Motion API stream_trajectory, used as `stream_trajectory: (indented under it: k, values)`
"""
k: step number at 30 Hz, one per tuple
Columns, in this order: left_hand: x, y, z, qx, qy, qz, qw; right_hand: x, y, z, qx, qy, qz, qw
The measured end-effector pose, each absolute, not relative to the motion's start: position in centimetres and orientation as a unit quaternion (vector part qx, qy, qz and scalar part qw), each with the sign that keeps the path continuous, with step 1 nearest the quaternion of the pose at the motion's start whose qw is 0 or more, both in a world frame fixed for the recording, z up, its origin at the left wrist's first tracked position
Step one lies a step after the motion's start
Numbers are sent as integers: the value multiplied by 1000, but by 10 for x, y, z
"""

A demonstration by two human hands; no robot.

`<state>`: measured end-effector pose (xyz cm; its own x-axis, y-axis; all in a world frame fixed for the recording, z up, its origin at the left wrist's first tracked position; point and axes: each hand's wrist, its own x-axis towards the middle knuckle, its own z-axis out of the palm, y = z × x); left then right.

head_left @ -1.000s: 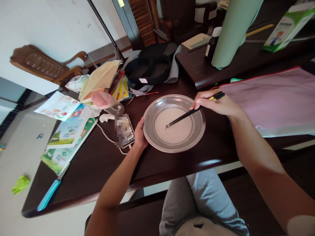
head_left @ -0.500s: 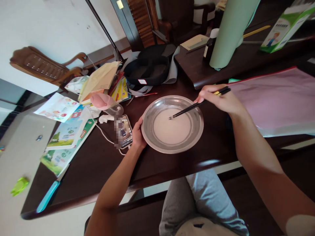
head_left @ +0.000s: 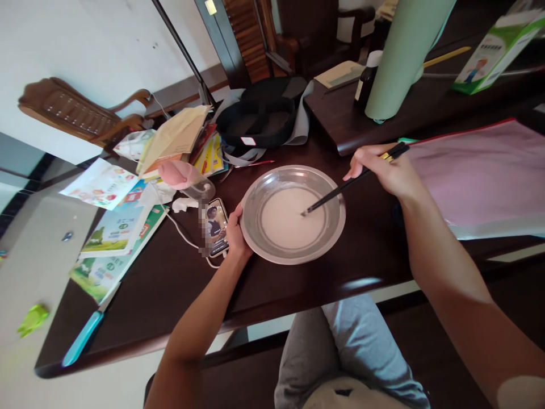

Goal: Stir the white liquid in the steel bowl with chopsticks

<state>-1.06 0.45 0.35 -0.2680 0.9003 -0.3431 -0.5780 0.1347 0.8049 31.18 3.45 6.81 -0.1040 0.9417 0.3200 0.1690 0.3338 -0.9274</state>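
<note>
A shallow round metal basin (head_left: 251,241) rests on the dark wooden table, with milky white liquid (head_left: 285,221) covering its bottom. My left hand (head_left: 237,230) grips the basin's left rim; some of its fingers are hidden under the edge. Closed around a pair of black chopsticks (head_left: 336,191) is my right hand (head_left: 378,165), above the table to the right of the basin. The chopsticks slant down to the left, and their tips dip into the liquid right of its middle.
Left of the basin lie a lit phone (head_left: 216,227) with a white cable, a pink-topped clear bottle (head_left: 181,175) and booklets (head_left: 110,233). A blue-handled knife (head_left: 85,335) lies near the front left edge. Behind are a black case (head_left: 255,122), a green cylinder (head_left: 404,62) and a pink mesh pouch (head_left: 477,182).
The chopstick tips have shifted right and slightly nearer within the liquid, and my right hand has moved a little right. The basin sits slightly further left, my left hand still on its rim.
</note>
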Motion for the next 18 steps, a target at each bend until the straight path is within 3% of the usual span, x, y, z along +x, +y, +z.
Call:
stream_trajectory:
  k: [6,12,18]
  values:
    - [-14,7,5,151,479,656,564,303,32,70,-393,-691,417,440]
    - [-17,10,4,130,484,646,575,310,34,69,-431,-650,388,491]
    - [-22,10,-5,135,485,632,589,303,32,69,-393,-687,427,437]
